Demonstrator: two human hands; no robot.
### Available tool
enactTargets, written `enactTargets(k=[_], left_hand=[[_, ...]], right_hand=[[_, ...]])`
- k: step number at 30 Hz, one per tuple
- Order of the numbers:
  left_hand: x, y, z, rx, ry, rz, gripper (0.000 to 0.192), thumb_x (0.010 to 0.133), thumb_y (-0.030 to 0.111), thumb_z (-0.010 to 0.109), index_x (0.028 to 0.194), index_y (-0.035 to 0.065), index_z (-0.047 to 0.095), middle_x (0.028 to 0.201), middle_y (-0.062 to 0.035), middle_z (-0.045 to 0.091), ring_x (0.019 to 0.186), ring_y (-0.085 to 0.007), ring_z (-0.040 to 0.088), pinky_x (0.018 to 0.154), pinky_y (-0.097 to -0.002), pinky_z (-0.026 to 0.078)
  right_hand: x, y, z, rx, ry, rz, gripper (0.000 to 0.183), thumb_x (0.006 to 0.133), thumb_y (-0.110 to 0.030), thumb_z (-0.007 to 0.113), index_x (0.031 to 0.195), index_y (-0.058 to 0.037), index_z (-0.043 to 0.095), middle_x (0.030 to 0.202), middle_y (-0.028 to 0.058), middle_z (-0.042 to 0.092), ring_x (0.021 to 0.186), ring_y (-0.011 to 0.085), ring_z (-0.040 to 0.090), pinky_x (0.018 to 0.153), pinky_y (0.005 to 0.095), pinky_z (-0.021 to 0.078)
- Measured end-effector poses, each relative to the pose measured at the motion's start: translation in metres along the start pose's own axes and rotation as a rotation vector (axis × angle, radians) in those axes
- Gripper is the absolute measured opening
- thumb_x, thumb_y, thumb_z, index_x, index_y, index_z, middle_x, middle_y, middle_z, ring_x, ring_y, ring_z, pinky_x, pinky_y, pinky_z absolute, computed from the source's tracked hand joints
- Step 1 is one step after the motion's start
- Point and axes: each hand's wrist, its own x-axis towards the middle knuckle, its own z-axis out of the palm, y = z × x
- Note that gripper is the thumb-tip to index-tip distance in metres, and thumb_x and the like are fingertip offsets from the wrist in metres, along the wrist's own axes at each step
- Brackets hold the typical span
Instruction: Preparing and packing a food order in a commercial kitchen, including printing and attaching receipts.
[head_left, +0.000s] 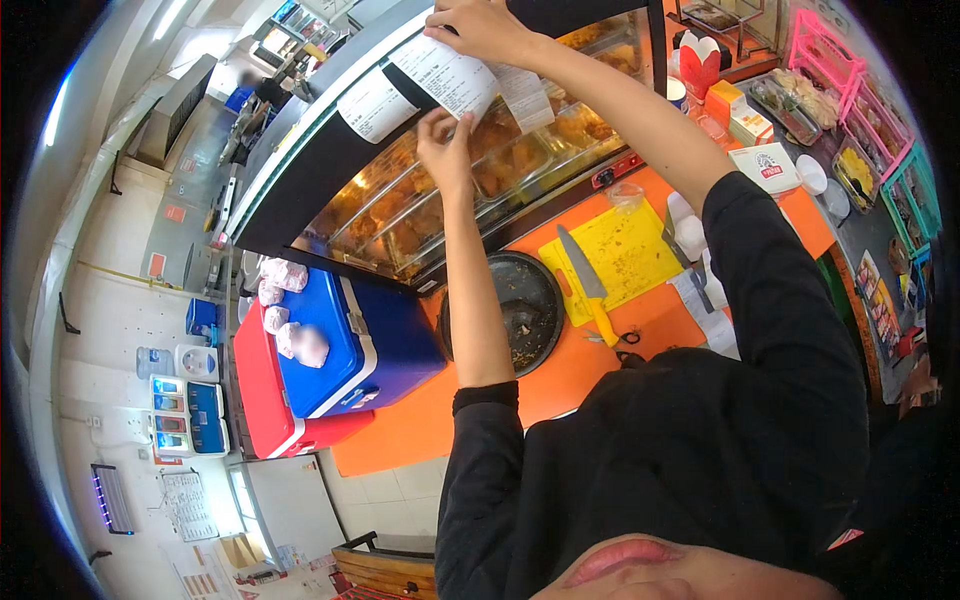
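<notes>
A printed paper slip (450, 75) hangs over the dark upper frame of a glass food display case (480, 165). My right hand (480, 31) has its curled fingers on the slip's top end. Down at the lower edge of that paper is my left hand (446, 146), thumb and bent fingers touching it; whether they pinch it I cannot tell. To the left hangs a second printed slip (377, 106), and another slip (525, 97) lies against the glass to the right. Browned food pieces fill the case behind the glass.
Below the case, an orange counter (405, 442) bears a black stone mortar (529, 311), a yellow cutting board (630, 251), a yellow-handled knife (585, 274) and scissors (619, 337). Wrapped bundles sit on a blue cooler (337, 330) beside a red cooler (262, 382). Boxes (765, 166) stand right.
</notes>
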Motion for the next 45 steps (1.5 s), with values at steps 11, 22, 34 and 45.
enactTargets(k=[11,22,34,45], left_hand=[[-0.031,0.028,-0.007,-0.409,-0.104,-0.232,0.016,0.088,0.0,0.062,0.101,-0.0084,0.059,0.1,-0.0141,0.065,0.089,-0.0199,0.065,0.078,-0.0328,0.061],[-0.032,0.031,-0.014,-0.406,-0.137,-0.296,0.019,0.089,0.006,0.062,0.101,-0.0088,0.059,0.1,-0.0162,0.065,0.09,-0.023,0.066,0.078,-0.0317,0.06],[-0.029,0.035,-0.015,0.547,0.352,0.333,0.027,0.083,0.008,0.067,0.106,-0.0015,0.056,0.102,-0.015,0.055,0.105,-0.0302,0.053,0.09,-0.0417,0.041],[0.086,0.062,0.018,1.103,0.047,0.876,0.021,0.087,0.012,0.052,0.104,0.0051,0.062,0.103,-0.0131,0.064,0.101,-0.03,0.059,0.088,-0.0425,0.043]], right_hand=[[0.005,0.001,0.0,-0.052,-0.067,0.01,0.026,0.092,-0.03,0.05,0.091,-0.0101,0.068,0.105,0.0094,0.061,0.117,0.0303,0.046,0.091,0.0711,0.029],[-0.011,-0.012,-0.014,-0.103,0.014,-0.046,0.027,0.092,-0.03,0.051,0.099,-0.0076,0.064,0.109,0.0112,0.06,0.118,0.0324,0.046,0.092,0.0694,0.0311],[-0.24,-0.049,-0.132,0.335,0.159,0.449,0.042,0.086,-0.021,0.068,0.057,-0.0029,0.044,0.051,0.0033,0.034,0.051,0.0142,0.034,0.051,0.032,0.0274],[-0.433,-0.038,-0.227,0.278,0.008,1.1,0.037,0.093,-0.017,0.06,0.064,0.0032,0.048,0.054,-0.0013,0.034,0.053,0.0058,0.031,0.048,0.0286,0.0246]])
